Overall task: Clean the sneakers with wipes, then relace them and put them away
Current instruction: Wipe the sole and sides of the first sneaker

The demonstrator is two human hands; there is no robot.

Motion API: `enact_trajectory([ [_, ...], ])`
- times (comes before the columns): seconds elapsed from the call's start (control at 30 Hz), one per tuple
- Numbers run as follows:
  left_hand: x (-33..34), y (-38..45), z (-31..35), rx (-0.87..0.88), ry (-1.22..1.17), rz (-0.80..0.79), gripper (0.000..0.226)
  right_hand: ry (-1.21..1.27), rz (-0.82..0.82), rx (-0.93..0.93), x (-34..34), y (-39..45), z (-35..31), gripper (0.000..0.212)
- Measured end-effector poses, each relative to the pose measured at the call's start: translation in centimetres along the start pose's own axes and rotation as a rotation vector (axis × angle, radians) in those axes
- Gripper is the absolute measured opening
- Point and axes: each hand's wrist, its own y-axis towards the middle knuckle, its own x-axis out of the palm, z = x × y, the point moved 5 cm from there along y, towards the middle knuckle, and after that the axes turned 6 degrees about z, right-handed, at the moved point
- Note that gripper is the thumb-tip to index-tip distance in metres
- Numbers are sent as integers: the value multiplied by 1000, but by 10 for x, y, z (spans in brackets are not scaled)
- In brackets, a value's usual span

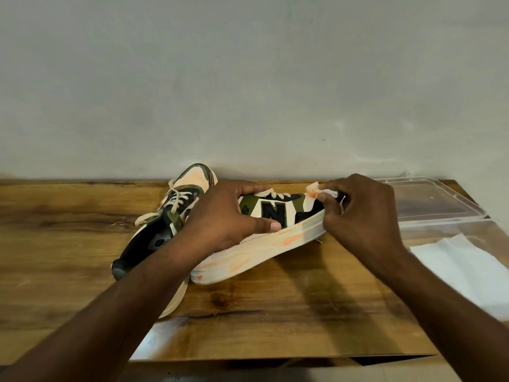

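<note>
Two green, black and cream sneakers lie on the wooden table (68, 244). The right sneaker (275, 216) is tipped on its side, its white sole smeared with orange stains. My left hand (228, 216) grips its collar, thumb pressed on the sole edge. My right hand (360, 213) pinches a crumpled wipe (319, 192), stained orange, against the toe end. The left sneaker (170, 216) stands behind my left forearm, laces in place, its toe tinted orange.
A clear plastic tray (429, 199) sits at the back right against the wall. White wipes (468, 271) lie spread at the table's right edge. A clear plastic sheet (157, 337) lies near the front edge.
</note>
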Motion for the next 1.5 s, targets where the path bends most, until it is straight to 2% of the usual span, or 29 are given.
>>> enact_trajectory([
  [0.07, 0, 1, -1, -6, -13, -2, 96, 28, 8, -57, 7, -14, -16, 19],
  [0.23, -1, 3, -3, -6, -32, -7, 87, -1, -51, -191, 20, -33, -41, 21],
  [0.33, -2, 4, -5, -13, -51, -8, 96, 45, -10, -100, 10, -13, -18, 19],
  [0.43, -2, 4, -5, -17, -71, -20, 95, 57, 40, -13, 3, -7, -8, 17],
  [0.73, -2, 5, -6, -12, -68, -1, 98, 108, -69, -108, 21, -33, -42, 13],
  [0.87, -3, 4, -5, -15, -50, -15, 87, 61, 1, 10, 7, -6, -11, 5],
  [0.93, -3, 3, -4, -17, -48, -9, 92, 42, 16, 74, 2, -1, -2, 5],
  [1.23, -2, 2, -4, -23, -52, 22, 86, -13, -52, -140, 18, -37, -52, 12],
  [1.4, -4, 1, -1, -26, -20, 16, 84, -90, 22, 33, 4, -2, -10, 5],
  [1.5, -4, 0, -1, -22, -14, 24, 83, -76, 45, 74, 4, -5, -9, 4],
])
